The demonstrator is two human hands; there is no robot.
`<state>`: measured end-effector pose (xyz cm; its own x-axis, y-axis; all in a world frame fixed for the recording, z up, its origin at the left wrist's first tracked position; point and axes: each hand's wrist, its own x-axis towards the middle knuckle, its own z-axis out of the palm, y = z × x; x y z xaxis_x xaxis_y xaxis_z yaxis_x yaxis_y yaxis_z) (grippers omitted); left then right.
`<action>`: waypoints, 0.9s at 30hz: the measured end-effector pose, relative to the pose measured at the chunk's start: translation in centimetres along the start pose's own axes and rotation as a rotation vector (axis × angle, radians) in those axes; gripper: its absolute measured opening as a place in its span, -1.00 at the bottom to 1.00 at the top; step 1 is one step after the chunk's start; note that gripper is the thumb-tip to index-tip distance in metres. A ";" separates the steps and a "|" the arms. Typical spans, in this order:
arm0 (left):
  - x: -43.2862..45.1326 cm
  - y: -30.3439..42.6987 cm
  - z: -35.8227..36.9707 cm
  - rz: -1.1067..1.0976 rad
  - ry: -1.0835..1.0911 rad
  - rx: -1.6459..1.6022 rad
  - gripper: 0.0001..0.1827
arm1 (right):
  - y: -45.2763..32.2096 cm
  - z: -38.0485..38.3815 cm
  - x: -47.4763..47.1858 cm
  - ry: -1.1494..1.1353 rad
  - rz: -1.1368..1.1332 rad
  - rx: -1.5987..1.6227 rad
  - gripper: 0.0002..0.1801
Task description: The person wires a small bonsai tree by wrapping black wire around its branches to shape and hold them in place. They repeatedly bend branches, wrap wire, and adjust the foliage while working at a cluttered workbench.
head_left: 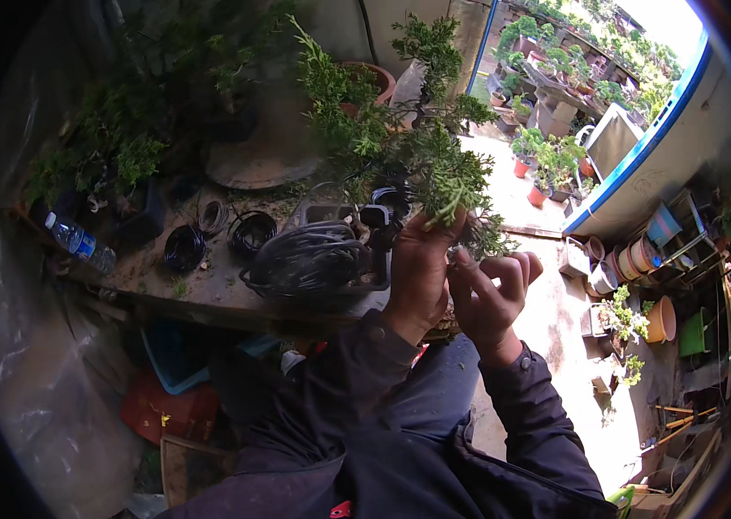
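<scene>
A potted juniper-like bonsai (456,172) with scaly green foliage stands before me, and dark wire appears coiled around its upright trunk. My left hand (418,276) is closed on one of its branches, with the thumb up against the foliage. Close beside it, my right hand (492,292) has thumb and forefinger pinched together at the lower sprigs. A small bright spot shows at those fingertips; what lies between them is hidden. Left of my hands, a large bundle of dark wire (310,259) rests over the grey plastic pot (378,282).
Smaller wire coils (185,248) and a plastic water bottle (80,243) lie on the worktable (222,285). A round turntable-like disc (261,165) and a terracotta pot (381,84) sit farther back. More pots (661,319) line the right wall, beyond the sunlit floor.
</scene>
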<state>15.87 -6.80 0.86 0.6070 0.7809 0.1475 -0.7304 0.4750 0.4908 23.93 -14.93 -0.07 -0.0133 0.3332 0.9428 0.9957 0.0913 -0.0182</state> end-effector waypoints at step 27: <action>0.1 6.0 -0.1 -0.145 -0.151 0.300 -0.65 | -5.3 1.7 2.5 0.005 1.220 1.414 -0.69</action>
<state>11.51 -3.87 3.75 0.7533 0.6347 0.1726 -0.5228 0.4186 0.7426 18.51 -13.02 1.80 0.5597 0.8042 0.1998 -0.3498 0.4478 -0.8229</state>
